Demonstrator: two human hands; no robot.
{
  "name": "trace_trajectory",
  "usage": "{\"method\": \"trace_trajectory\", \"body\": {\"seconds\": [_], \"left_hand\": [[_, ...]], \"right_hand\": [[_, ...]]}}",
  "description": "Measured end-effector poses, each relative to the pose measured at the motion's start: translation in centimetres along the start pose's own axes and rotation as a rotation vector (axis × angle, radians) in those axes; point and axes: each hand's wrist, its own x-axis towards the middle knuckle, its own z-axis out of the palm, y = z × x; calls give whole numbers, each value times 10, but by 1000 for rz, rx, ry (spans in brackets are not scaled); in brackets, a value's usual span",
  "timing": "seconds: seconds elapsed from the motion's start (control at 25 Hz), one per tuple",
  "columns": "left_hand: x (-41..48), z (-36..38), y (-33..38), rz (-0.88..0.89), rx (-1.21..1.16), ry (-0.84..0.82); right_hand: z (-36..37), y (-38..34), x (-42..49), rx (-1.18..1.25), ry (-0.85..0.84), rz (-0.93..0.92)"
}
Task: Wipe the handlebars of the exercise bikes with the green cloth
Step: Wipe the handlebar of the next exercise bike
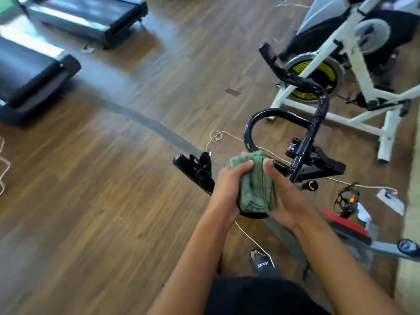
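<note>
A black handlebar (268, 114) of the near exercise bike curves across the middle right of the view. The green cloth (254, 187) is wrapped round its near curved part. My left hand (227, 187) grips the cloth from the left, thumb on top. From the right, my right hand (286, 194) holds the same cloth, so both hands clasp it round the bar. The bar under the cloth is hidden.
A white exercise bike (354, 71) with a yellow and black flywheel stands at the upper right. Two black treadmill ends (34, 80) lie at the upper left. A thin cord (229, 135) trails over the wooden floor. My sandalled foot (261, 260) is below the hands.
</note>
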Motion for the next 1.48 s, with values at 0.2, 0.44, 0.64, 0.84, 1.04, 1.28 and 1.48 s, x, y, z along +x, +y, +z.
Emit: {"method": "trace_trajectory", "body": {"seconds": [0.2,0.44,0.64,0.84,1.04,1.28,1.48], "left_hand": [[1,-3,11,295,1004,-79],[23,-21,96,624,1521,298],[65,-73,107,203,1965,245],[67,-76,99,218,1710,243],[67,-77,100,198,1695,199],[66,-78,103,205,1683,159],[65,-80,103,211,1654,134]], "right_hand": [[0,35,-32,135,311,-141],[-27,58,-65,157,1038,-500],[-16,85,-16,-236,1114,-148],[-16,19,22,-662,1188,-135],[-25,21,24,-819,1116,-109],[-43,60,-7,-285,1087,-243],[-68,48,10,-1375,834,-454]]}}
